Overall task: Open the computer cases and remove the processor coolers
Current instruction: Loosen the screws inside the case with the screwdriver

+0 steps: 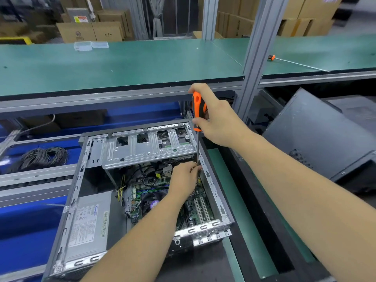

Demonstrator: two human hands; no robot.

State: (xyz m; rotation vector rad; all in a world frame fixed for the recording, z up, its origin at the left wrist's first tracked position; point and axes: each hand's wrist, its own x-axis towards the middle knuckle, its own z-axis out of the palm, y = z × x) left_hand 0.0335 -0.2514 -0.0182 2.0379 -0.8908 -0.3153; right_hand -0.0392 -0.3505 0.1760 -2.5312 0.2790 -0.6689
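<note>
- My right hand (215, 117) was wrapped tight around the orange and black handle of a screwdriver (197, 110).
- My thumb lay low on the handle and my other fingers curled over the top.
- The screwdriver stood almost straight up, and its thin metal shaft ran down into the open case (142, 180).
- My left hand (184, 180) was down inside the case, near its right wall.
- The fingers of that hand were bent and pinched the shaft close to its tip.
- I could not see the tip itself, because my fingers hid it.
- The case lay on its side with the cover off, so I could look right in.
- The cooler (151, 202) sat on the green board, just left of my left wrist. It was dark and round with a purple sticker in the middle.
- My left arm crossed over part of the cooler.
- A silver drive cage (142, 147) filled the far end of the case.
- A grey power box (89, 222) sat in the near left corner.
- A second case (317, 135), dark and closed, leaned to the right.
- A green shelf (122, 64) ran above, and another screwdriver (295, 63) lay on it far to the right.
- A coil of grey wire (44, 157) lay to the left of the open case.
</note>
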